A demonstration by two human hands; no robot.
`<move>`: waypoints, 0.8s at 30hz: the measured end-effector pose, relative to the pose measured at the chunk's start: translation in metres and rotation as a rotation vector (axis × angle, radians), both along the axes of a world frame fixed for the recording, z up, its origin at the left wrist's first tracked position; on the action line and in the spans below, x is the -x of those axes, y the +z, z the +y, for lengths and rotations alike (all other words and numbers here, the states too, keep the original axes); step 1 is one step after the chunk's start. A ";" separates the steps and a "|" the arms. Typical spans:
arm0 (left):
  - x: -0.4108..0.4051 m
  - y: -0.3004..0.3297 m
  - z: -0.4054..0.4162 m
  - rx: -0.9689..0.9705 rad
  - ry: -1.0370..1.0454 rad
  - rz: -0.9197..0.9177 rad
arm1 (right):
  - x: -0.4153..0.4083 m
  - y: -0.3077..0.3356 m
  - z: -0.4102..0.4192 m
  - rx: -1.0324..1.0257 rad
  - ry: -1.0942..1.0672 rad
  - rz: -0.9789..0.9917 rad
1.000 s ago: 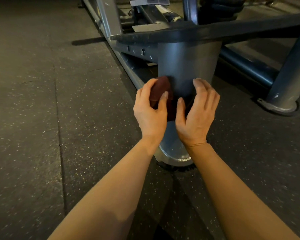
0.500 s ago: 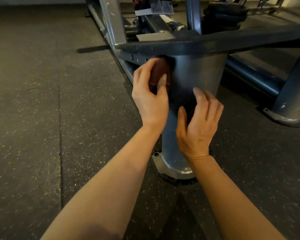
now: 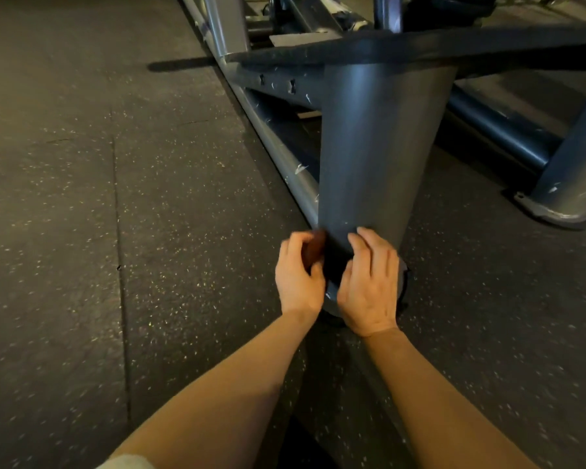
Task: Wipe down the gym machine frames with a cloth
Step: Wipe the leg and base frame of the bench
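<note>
Both hands lower than before: left hand (image 3: 298, 275) gripping cloth (image 3: 313, 247), right hand (image 3: 369, 282) loosely cupping post (image 3: 379, 147).

Your cloth (image 3: 313, 247) reads as soft dark reddish-brown fabric, matt, bunched in your left hand (image 3: 298, 282) against the post (image 3: 379, 147). That post is painted metal, grey, smooth, with a satin sheen catching light down its length. Its base flange (image 3: 332, 296) looks like bare, brighter metal. The low rail (image 3: 274, 143) is grey painted metal too, chipped and scuffed, with pale scratches showing. The far tube (image 3: 498, 130) is glossier, dark blue-grey. The floor (image 3: 82, 231) is black rubber matting, rough and matt, flecked with pale specks, with seams visible between tiles.
</note>
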State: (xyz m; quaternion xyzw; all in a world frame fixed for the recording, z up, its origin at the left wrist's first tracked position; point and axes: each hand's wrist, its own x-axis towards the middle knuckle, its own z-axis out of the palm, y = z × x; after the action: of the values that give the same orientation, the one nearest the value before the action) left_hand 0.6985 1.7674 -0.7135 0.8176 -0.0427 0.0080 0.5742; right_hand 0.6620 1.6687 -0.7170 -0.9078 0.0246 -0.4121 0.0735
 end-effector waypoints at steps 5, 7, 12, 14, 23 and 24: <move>0.006 -0.003 -0.002 0.092 0.073 0.059 | 0.001 -0.004 0.010 -0.040 -0.062 0.029; -0.002 0.015 -0.010 0.167 0.138 -0.026 | -0.004 0.003 0.011 -0.047 -0.076 0.026; 0.011 0.022 0.002 0.126 0.039 0.153 | 0.011 0.016 0.014 -0.085 -0.097 0.162; 0.012 0.042 0.002 0.170 0.021 0.003 | 0.017 0.029 0.014 -0.133 -0.142 0.167; -0.008 0.073 0.016 0.092 -0.099 0.029 | 0.023 0.091 0.029 -0.355 -0.331 0.449; -0.011 0.081 0.013 0.105 -0.132 -0.080 | 0.022 0.098 0.031 -0.366 -0.350 0.448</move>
State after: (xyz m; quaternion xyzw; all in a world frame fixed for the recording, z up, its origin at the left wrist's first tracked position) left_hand 0.7094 1.7802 -0.6321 0.7807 -0.1190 0.0052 0.6134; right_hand 0.6396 1.6999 -0.6191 -0.9296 0.2693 -0.1974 0.1561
